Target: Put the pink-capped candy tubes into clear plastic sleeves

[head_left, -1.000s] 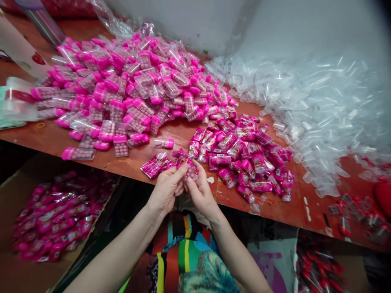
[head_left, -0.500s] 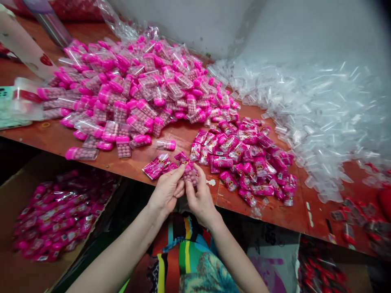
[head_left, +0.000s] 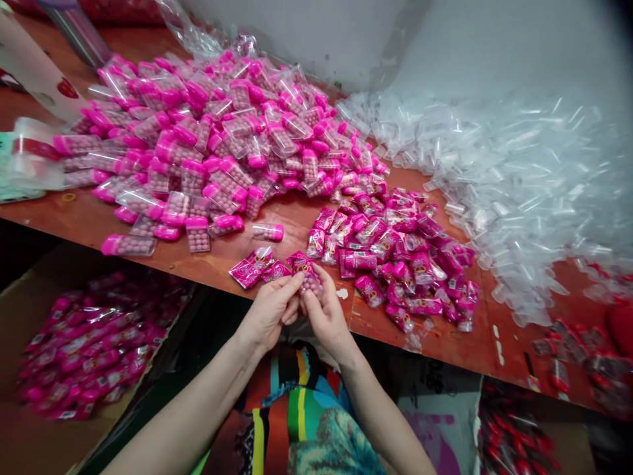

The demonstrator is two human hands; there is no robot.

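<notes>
Just off the table's front edge, my left hand [head_left: 273, 305] and my right hand [head_left: 326, 315] meet at a small clear candy bottle [head_left: 311, 284] filled with pink balls. A printed pink wrapper [head_left: 299, 260] covers its far end. My left thumb and fingers pinch the wrapper side, while my right hand grips the bottle between thumb and fingers. Flat pink wrappers [head_left: 250, 267] lie right beyond my left hand. Behind them, one unwrapped pink-capped bottle [head_left: 268, 232] rests on its side. Wrapped candy bottles [head_left: 395, 254] are heaped to the right of my hands.
A large pile of pink-capped candy bottles [head_left: 222, 138] covers the table's left and back. Clear empty tubes [head_left: 504, 178] spread along the right. Below the edge, a cardboard box [head_left: 37, 284] at left holds wrapped bottles; red items [head_left: 509, 429] fill another at right.
The printed wrapper shows more over the bottle's far end, and the bottle has turned slightly in my fingers. Both hands stay close together in nearly the same place.
</notes>
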